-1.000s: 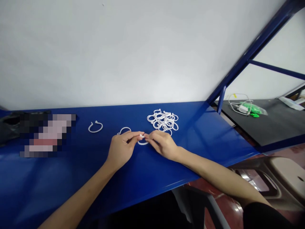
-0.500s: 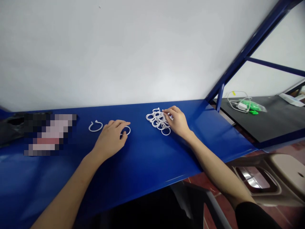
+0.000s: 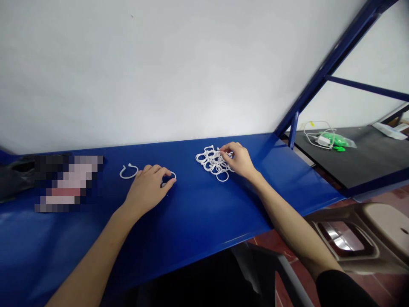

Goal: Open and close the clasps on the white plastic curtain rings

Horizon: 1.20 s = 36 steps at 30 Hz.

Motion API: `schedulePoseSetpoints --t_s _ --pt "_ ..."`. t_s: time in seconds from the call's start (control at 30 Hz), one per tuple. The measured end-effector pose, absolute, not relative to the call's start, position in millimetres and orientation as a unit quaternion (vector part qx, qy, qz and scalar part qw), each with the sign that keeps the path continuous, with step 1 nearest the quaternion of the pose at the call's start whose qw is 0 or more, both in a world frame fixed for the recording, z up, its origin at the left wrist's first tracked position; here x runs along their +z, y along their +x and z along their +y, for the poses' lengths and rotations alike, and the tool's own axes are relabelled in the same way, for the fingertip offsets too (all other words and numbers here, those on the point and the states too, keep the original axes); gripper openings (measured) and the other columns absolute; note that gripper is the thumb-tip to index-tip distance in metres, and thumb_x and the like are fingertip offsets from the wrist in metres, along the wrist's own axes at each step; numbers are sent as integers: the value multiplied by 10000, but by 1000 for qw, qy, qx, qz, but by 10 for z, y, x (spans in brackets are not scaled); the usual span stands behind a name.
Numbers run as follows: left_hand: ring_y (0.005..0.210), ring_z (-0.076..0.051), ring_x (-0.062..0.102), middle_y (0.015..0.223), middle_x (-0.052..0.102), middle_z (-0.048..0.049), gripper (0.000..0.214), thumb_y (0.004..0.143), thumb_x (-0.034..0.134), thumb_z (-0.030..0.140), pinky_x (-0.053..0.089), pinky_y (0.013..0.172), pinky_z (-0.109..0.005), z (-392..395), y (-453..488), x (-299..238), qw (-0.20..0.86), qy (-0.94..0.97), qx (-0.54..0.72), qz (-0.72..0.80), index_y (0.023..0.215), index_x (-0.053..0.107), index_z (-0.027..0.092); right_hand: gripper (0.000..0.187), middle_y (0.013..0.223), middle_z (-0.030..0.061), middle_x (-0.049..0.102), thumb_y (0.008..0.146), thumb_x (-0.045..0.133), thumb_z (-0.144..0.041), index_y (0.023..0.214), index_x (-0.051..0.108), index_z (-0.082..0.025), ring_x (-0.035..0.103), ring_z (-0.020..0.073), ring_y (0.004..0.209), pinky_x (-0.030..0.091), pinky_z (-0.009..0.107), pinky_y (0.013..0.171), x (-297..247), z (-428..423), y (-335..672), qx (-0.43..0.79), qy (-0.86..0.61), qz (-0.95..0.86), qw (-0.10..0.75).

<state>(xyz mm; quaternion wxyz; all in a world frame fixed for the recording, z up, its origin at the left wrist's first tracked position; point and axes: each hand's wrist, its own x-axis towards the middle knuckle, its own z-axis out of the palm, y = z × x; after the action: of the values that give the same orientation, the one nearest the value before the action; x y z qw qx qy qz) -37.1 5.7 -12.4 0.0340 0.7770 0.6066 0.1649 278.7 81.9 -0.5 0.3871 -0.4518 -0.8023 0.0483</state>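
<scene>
My left hand (image 3: 148,185) rests low over the blue table, its fingers curled and the thumb at the edge of a white curtain ring (image 3: 174,174). Most of that ring is hidden behind the fingers. To the left of this hand lies another white curtain ring (image 3: 129,176), with a gap between its two knobbed ends. Over at the right, a pile of similar rings (image 3: 209,164) lies loosely overlapped. My right hand (image 3: 238,160) is at the pile's right side, thumb and forefinger pinched on a ring there; the fingers partly cover it.
The blue table (image 3: 198,217) runs along a white wall (image 3: 179,72). A black bag (image 3: 14,177) and a blurred-out flat item (image 3: 75,181) lie at the left. Beyond the blue frame, a black table (image 3: 361,157) carries a white cable (image 3: 324,140) and green items. A beige stool (image 3: 386,226) stands below.
My left fingers have curled in and the thumb has lifted to the ring's edge. My right hand has shifted slightly at the pile, its fingertips still together.
</scene>
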Motion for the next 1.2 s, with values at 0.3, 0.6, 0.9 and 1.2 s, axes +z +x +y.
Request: schedulePoseSetpoints --t_s 0.3,0.6,0.9,1.2 --pt "989 -301 559 1064 644 -101 173 869 495 296 476 873 -470 54 -417 -187 13 812 155 562 870 656 232 68 912 30 738 924 618 -210 863 647 -213 596 201 857 462 366 841 -46 743 2658 79 -411 -835 357" --pt "917 -282 601 911 718 -61 177 912 453 289 451 834 -461 27 -286 -122 43 799 197 567 890 621 238 81 937 66 716 951 608 -216 924 684 -209 528 242 917 473 394 849 -137 729 2550 14 -395 -859 326" --pt "782 -162 618 931 706 -3 218 941 556 388 505 729 -295 -102 -78 12 206 757 342 518 1000 730 270 121 1061 62 714 988 583 -310 1051 648 -230 616 233 1017 504 439 937 29 375 2357 77 -309 -877 360" --pt "790 -148 660 958 700 -8 429 814 726 469 552 754 -288 -146 17 -7 425 612 444 498 1168 644 240 217 827 5 687 1010 558 -293 1204 559 -197 693 126 706 570 258 660 -115 74 2128 291 -286 -824 393"
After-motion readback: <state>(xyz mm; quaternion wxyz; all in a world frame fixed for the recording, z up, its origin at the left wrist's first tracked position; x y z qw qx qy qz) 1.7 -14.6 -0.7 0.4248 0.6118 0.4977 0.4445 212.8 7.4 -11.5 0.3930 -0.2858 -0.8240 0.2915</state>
